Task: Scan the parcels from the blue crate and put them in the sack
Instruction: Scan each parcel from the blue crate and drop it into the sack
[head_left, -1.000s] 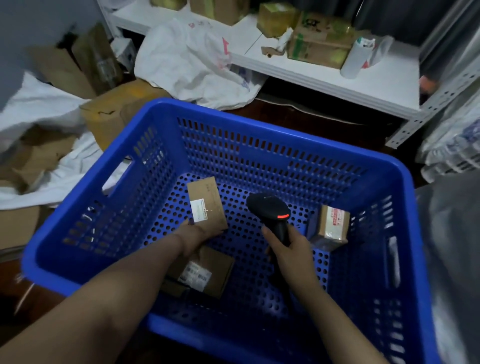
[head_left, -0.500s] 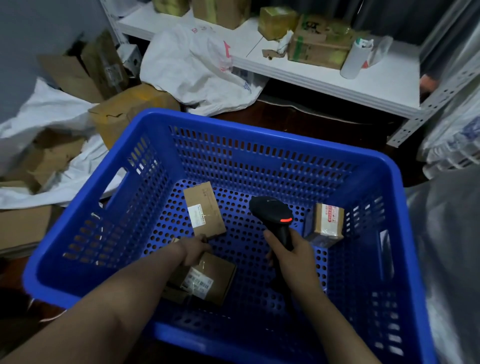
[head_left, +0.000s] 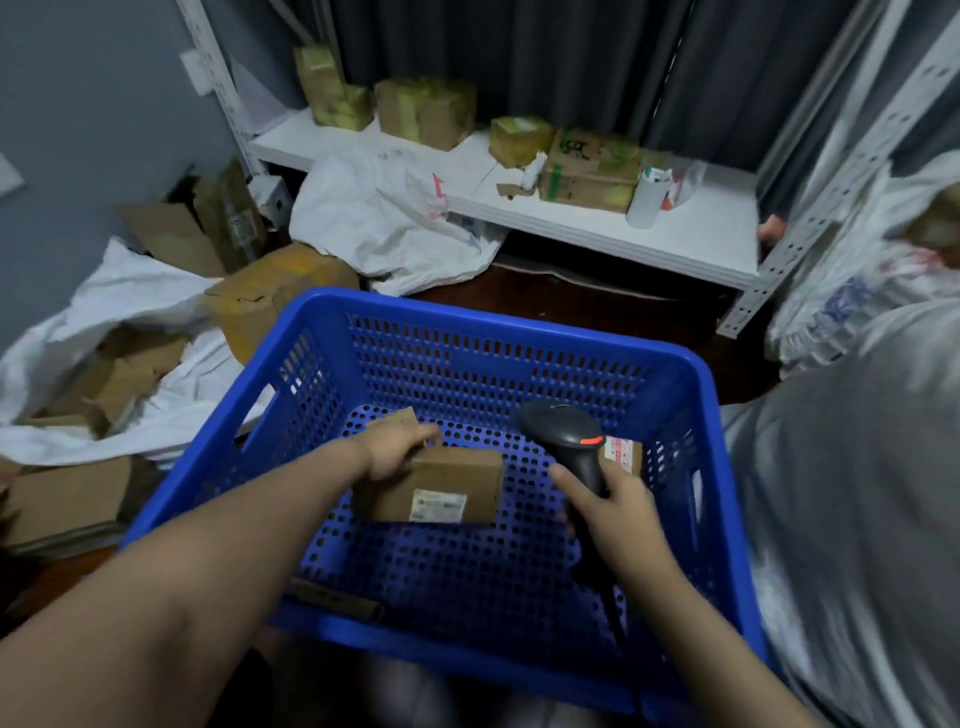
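Gripping a parcel (head_left: 441, 483) by its top edge, the left hand (head_left: 397, 452) holds it inside the crate (head_left: 519, 325), label turned toward the camera. Just right of it, the right hand (head_left: 621, 514) is wrapped round the handle of the scanner (head_left: 563, 436), whose red light shows. This looks like the scan step: next the scanner head must aim at that label, then the parcel goes to the sack (head_left: 135, 283), probably the white one at far left. A second parcel (head_left: 395, 417) and a third parcel (head_left: 623, 453) lie in the crate. Dark floor (head_left: 597, 312) lies beyond it, then a white shelf (head_left: 701, 234) and curtains (head_left: 545, 62).
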